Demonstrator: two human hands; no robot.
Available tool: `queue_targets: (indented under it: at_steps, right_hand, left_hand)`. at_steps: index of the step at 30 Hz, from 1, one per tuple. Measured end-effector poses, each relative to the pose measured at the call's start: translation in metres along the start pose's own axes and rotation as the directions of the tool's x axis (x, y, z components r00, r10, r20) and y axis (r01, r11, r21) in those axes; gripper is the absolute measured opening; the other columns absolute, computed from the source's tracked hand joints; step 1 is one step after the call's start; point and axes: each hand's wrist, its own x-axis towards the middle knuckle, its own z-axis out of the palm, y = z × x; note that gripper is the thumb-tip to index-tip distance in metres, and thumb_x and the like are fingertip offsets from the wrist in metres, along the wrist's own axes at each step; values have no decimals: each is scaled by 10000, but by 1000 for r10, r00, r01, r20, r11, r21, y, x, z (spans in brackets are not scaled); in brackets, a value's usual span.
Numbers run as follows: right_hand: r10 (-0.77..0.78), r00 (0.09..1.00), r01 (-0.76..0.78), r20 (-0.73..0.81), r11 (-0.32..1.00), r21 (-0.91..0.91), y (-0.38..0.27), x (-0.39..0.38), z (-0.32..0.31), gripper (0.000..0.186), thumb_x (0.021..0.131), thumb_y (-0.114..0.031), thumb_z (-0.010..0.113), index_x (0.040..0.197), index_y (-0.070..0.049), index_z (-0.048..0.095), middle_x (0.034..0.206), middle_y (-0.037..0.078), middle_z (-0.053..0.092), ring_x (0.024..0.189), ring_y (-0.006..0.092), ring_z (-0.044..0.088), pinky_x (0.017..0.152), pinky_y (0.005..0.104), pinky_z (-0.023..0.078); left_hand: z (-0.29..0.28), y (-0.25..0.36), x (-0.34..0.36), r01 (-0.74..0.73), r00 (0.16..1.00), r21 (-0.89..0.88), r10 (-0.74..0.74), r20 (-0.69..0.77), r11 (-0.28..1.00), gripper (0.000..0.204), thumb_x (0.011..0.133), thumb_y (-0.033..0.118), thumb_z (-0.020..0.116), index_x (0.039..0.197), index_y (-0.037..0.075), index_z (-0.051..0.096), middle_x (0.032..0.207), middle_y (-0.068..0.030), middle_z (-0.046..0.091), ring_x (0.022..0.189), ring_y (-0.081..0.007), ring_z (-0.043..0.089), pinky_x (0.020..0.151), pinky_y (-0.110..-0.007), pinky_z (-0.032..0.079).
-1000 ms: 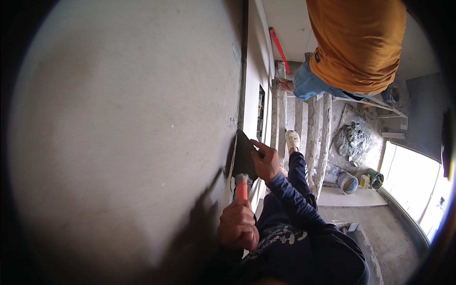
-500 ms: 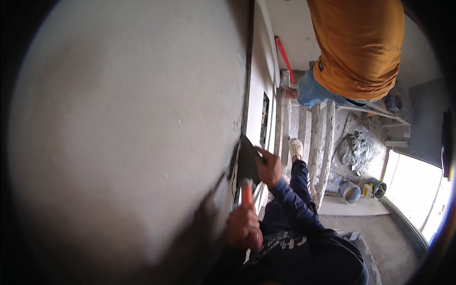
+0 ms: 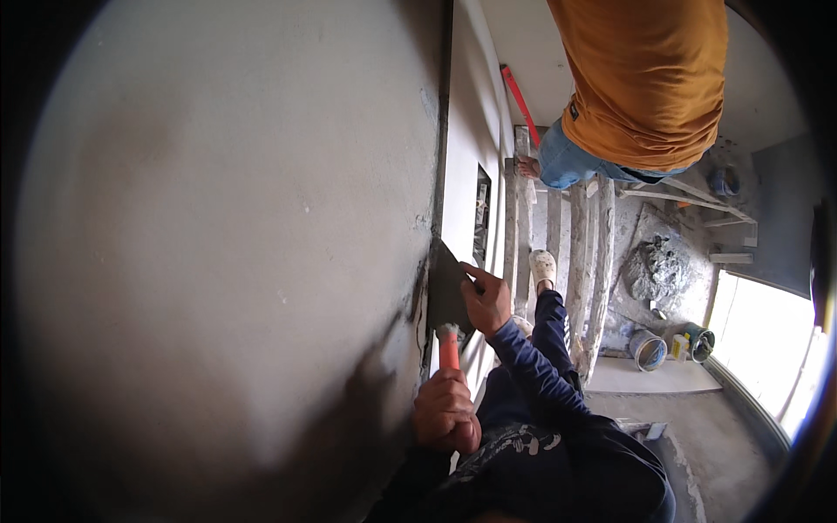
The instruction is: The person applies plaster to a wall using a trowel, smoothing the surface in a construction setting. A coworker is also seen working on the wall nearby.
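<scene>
My left hand (image 3: 445,410) is wrapped round the orange handle of a trowel (image 3: 448,296). The dark, flat blade points away from me and lies at the edge of the grey plastered wall (image 3: 261,218), where it meets a pale strip (image 3: 464,122). My right hand (image 3: 488,303) is closed at the blade's right edge, its index finger reaching toward the metal. A small dark gap or object shows between finger and thumb, too shadowed to name. The trowel's tip touches or nearly touches the wall edge; I cannot tell which.
A co-worker in an orange shirt (image 3: 649,87) is at the far right, beside a red level (image 3: 520,105). Wooden planks (image 3: 579,270) run below, near my shoe (image 3: 543,268). A grey mortar heap (image 3: 658,268) and buckets (image 3: 648,350) lie to the right.
The view has shifted slightly, so the wall edge, trowel and hands appear a little farther left. The co-worker's body has moved slightly left. My grip looks the same.
</scene>
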Motion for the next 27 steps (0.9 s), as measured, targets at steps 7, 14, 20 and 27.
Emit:
queue_targets:
  at_steps: [7,14,20,27]
  right_hand:
    - [-36,999,36,-24,999,15,-6,17,5,327,810,-129,604,1116,-46,683,539,88,521,484,101,452,477,313,385]
    - [-79,991,81,-104,997,10,0,7,10,307,796,-129,609,1078,-48,700,512,62,512,457,94,440,459,308,372]
    - [14,997,-7,-72,996,88,3,17,18,301,807,-128,617,1086,-50,700,529,46,526,493,83,461,488,287,392]
    - [18,997,-12,-70,996,85,5,19,11,324,806,-127,627,1113,-41,685,547,40,551,484,86,463,475,284,380]
  left_hand:
    - [-5,1,12,94,996,57,-94,2,994,371,872,220,584,596,70,388,475,-37,428,420,-162,412,514,-351,405]
    - [-12,-9,17,45,997,45,-48,64,998,205,778,22,484,589,28,403,485,-69,471,394,-180,445,446,-347,424]
    - [-8,-14,29,19,994,53,-24,105,998,193,745,32,499,572,37,412,502,-74,491,405,-191,474,461,-358,435]
    - [-4,-13,33,35,979,65,-47,198,997,214,770,60,520,590,45,406,494,-51,469,417,-188,466,468,-338,441]
